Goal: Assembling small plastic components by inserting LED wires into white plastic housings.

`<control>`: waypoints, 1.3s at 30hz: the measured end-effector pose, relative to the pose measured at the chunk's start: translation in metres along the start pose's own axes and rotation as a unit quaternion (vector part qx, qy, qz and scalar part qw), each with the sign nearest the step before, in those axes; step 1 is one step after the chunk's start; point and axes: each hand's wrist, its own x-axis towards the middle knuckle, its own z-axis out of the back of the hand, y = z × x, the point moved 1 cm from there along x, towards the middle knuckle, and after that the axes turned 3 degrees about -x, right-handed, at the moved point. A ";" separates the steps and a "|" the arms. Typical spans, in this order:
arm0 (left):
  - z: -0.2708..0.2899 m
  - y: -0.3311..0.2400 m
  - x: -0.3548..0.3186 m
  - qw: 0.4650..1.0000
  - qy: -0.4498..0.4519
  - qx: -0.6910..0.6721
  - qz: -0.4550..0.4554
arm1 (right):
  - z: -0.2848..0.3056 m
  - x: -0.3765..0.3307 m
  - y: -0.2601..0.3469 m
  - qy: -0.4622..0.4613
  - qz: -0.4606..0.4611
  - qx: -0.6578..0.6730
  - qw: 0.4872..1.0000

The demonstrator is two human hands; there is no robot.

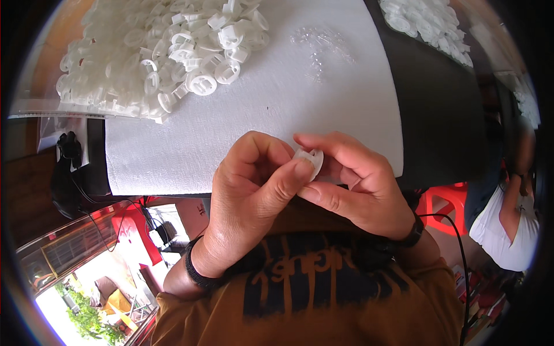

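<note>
The small white plastic piece [309,161] sat pinched between both hands, just off the near edge of the white cloth [259,115] and above the person's orange shirt [323,300]. The left hand [248,196] closed on it from the left, its thumb tip pressed to the piece's lower face, while the right hand [358,184] met it from the right with a finger hooked over the top; each grip was pressed together on the piece, neither hand clearly the nearer. The piece looked like a flat round disc held on edge, its face turned toward the camera; its finer shape was too small to tell. Beyond the piece, at the far left of the cloth, lay a heap of like white pieces [167,52], well apart from the hands, and a scatter of small clear parts [323,46] lay farther right. The cloth covered a dark surface [438,104]. A red stool [444,202] stood right of the hands, and another person [508,219] sat beyond it.
</note>
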 end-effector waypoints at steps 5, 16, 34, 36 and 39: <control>0.005 0.005 -0.017 1.000 0.029 -0.010 -0.009 | -0.007 -0.014 0.002 0.003 0.060 -0.147 0.987; 0.006 -0.005 -0.061 0.996 0.087 0.023 0.006 | -0.026 -0.052 0.013 -0.045 0.140 -0.100 0.984; -0.013 -0.027 -0.030 0.989 0.024 -0.069 0.128 | 0.059 -0.016 0.017 -0.195 0.085 -0.040 0.976; -0.013 -0.048 -0.018 0.986 0.045 -0.087 0.134 | 0.065 -0.016 0.017 -0.169 0.074 -0.001 0.983; -0.007 -0.078 0.013 0.954 0.141 -0.237 0.115 | 0.070 -0.019 0.012 -0.173 0.069 0.039 0.982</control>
